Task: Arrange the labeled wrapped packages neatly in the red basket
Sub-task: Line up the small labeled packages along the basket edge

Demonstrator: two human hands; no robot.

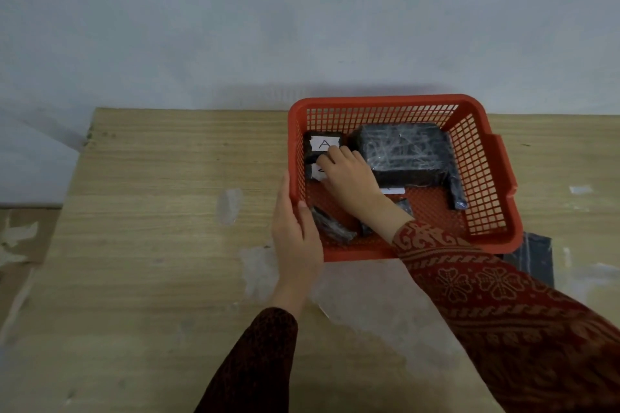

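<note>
The red basket (483, 157) stands on the wooden table at the right. Inside, a small black package labelled A (322, 143) lies in the far left corner. Just in front of it sits a second small labelled package (313, 173), and my right hand (349, 178) rests on it with fingers curled over it. A large black wrapped package (402, 151) fills the far middle. A narrow dark package (454, 191) leans along the right side, and another (330, 225) lies at the near left. My left hand (295, 231) grips the basket's left rim.
A dark flat package (533, 256) lies on the table under the basket's near right corner. Clear tape scraps (229, 204) stick to the wooden table (151, 211). A wall rises behind the table. The table's left edge drops to the floor.
</note>
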